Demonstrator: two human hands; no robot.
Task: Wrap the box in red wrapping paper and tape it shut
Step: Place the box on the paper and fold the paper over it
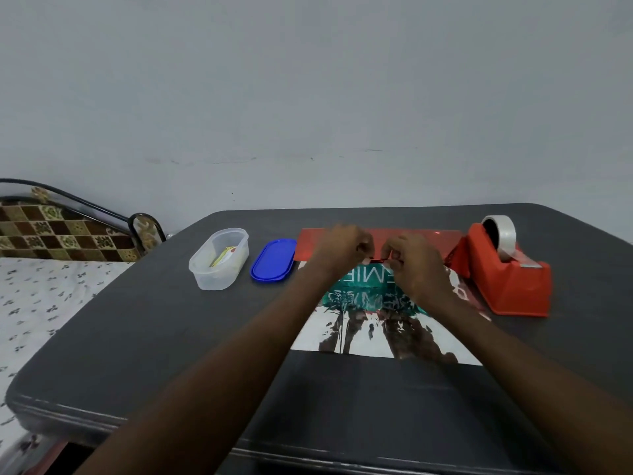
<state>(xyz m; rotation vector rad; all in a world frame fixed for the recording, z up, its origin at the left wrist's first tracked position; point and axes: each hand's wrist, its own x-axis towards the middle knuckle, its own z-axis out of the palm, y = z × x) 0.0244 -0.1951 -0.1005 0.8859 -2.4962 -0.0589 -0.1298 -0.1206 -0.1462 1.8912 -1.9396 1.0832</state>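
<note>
A teal box (368, 281) with white letters lies on the wrapping paper (380, 341), whose shiny silver inner side faces up and mirrors the box. The paper's far part (416, 238) shows its red side behind the box. My left hand (342, 250) and my right hand (416, 269) meet over the box's far edge, fingers curled. Between their fingertips both pinch a thin red edge of the paper. The hands hide the box's far edge. A red tape dispenser (507, 282) with a clear tape roll (503, 234) stands just right of the paper.
On the dark grey table (171, 337), left of the paper, lie a blue oval lid (273, 259) and an open clear plastic container (219, 258) with small items inside. A bed with a patterned sheet (44, 303) adjoins the table's left side. A pale wall stands behind.
</note>
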